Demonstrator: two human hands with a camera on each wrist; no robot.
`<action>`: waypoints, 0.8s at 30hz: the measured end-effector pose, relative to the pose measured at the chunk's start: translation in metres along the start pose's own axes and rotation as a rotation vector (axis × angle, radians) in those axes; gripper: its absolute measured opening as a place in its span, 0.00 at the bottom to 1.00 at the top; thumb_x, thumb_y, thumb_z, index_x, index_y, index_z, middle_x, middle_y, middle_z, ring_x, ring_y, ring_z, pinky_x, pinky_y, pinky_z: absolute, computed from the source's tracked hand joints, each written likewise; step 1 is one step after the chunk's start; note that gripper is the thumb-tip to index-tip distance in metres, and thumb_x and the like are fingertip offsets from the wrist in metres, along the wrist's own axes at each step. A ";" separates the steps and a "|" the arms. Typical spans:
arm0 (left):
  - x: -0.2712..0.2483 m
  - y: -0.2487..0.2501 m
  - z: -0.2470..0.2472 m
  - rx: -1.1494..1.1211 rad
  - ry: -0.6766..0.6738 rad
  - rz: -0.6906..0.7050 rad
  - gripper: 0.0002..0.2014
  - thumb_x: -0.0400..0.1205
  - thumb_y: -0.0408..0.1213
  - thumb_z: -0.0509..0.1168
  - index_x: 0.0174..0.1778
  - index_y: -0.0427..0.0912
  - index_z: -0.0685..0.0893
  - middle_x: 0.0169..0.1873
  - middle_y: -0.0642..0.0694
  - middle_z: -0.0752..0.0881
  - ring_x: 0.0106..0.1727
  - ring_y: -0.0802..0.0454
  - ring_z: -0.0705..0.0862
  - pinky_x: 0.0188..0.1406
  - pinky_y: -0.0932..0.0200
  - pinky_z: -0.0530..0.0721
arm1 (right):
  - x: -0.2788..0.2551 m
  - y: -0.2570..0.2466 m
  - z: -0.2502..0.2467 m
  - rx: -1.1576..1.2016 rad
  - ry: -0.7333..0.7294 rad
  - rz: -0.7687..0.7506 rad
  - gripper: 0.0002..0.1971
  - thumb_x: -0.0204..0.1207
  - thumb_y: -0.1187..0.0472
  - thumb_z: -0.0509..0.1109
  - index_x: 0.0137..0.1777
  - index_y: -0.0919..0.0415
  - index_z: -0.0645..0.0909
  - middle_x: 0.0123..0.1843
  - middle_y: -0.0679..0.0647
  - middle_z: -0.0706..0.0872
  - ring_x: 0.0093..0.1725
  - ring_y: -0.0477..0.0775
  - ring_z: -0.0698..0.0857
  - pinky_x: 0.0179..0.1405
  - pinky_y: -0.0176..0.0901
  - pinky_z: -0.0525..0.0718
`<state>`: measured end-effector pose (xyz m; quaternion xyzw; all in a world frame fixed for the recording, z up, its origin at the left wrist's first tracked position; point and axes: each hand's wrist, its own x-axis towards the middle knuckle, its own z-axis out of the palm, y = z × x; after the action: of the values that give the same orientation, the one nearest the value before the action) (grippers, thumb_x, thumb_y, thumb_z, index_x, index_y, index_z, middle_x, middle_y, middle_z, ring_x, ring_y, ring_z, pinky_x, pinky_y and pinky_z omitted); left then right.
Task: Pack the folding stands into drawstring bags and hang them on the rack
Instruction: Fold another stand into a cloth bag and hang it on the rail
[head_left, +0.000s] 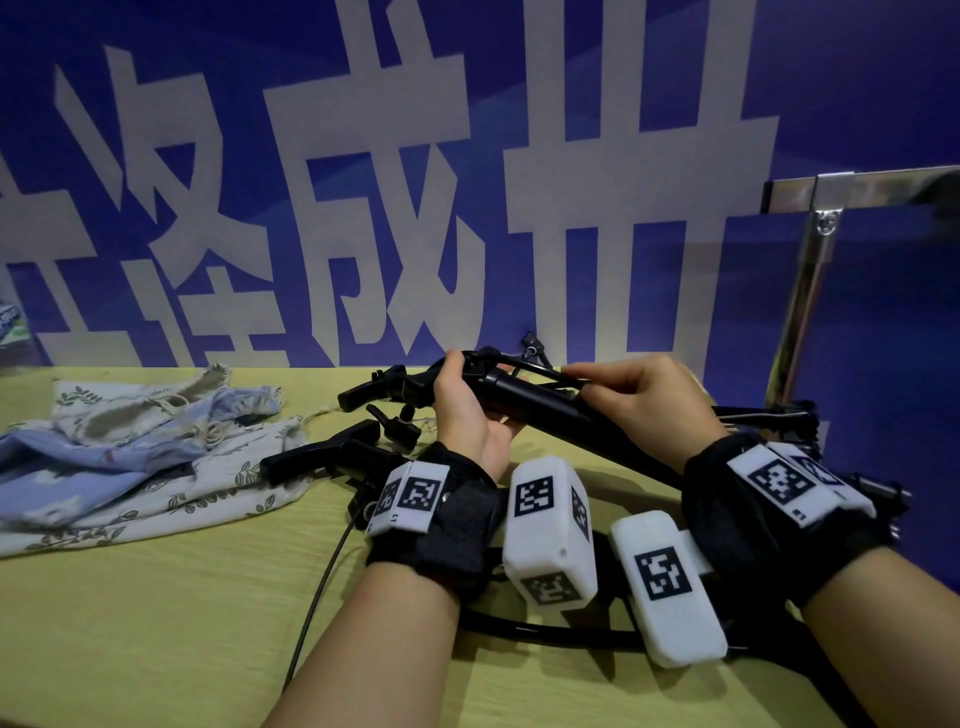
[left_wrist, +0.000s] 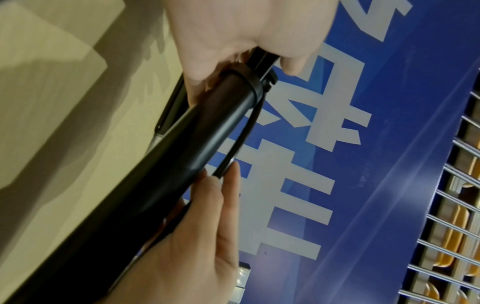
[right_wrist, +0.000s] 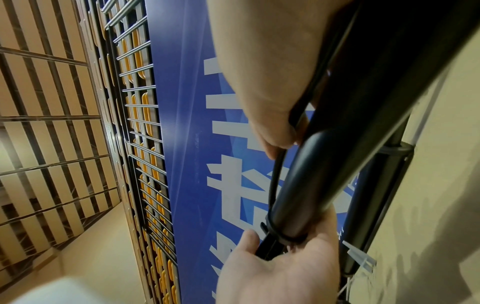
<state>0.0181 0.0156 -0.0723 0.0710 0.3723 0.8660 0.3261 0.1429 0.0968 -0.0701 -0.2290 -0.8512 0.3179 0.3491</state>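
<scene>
A black folding stand (head_left: 545, 408) is held above the table between both hands. My left hand (head_left: 467, 387) grips its collared end, thumb on top. My right hand (head_left: 584, 378) pinches a thin black leg (head_left: 524, 366) that bows away from the tube. In the left wrist view my left hand (left_wrist: 233, 41) wraps the tube's (left_wrist: 182, 156) end and the leg (left_wrist: 242, 137) curves out to the right hand's fingers (left_wrist: 223, 185). The right wrist view shows the right hand's fingers (right_wrist: 272, 131) on the leg (right_wrist: 274, 181) beside the tube (right_wrist: 324, 164). Drawstring bags (head_left: 145, 452) lie crumpled at the left.
More black stands (head_left: 332, 454) lie on the yellow-green table (head_left: 156, 623) between the bags and my hands, and another (head_left: 769, 415) at the right. A metal rack post (head_left: 808, 291) rises at the right. A blue banner (head_left: 311, 182) forms the back wall. A black cable (head_left: 322, 582) crosses the table.
</scene>
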 end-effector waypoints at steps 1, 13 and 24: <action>-0.001 0.000 -0.001 0.005 0.008 -0.003 0.22 0.84 0.50 0.58 0.66 0.37 0.77 0.52 0.37 0.82 0.56 0.40 0.81 0.41 0.46 0.81 | -0.001 -0.001 0.000 -0.005 -0.027 -0.003 0.14 0.78 0.62 0.66 0.57 0.44 0.86 0.42 0.42 0.88 0.36 0.34 0.82 0.28 0.18 0.73; 0.001 -0.001 -0.004 0.041 0.003 0.001 0.21 0.85 0.46 0.56 0.68 0.36 0.76 0.41 0.42 0.83 0.46 0.46 0.81 0.39 0.47 0.81 | -0.002 -0.001 0.001 0.145 0.102 -0.064 0.13 0.77 0.65 0.69 0.56 0.51 0.88 0.51 0.49 0.91 0.51 0.44 0.87 0.58 0.37 0.82; 0.000 -0.002 -0.009 0.045 0.048 -0.054 0.23 0.78 0.53 0.65 0.61 0.39 0.79 0.46 0.39 0.84 0.46 0.44 0.83 0.33 0.50 0.82 | 0.002 0.000 0.002 0.038 -0.130 0.008 0.14 0.77 0.66 0.67 0.57 0.51 0.87 0.51 0.46 0.90 0.45 0.38 0.83 0.47 0.26 0.77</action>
<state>0.0162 0.0113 -0.0798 0.0474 0.4010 0.8499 0.3385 0.1402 0.0969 -0.0705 -0.2045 -0.8650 0.3497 0.2962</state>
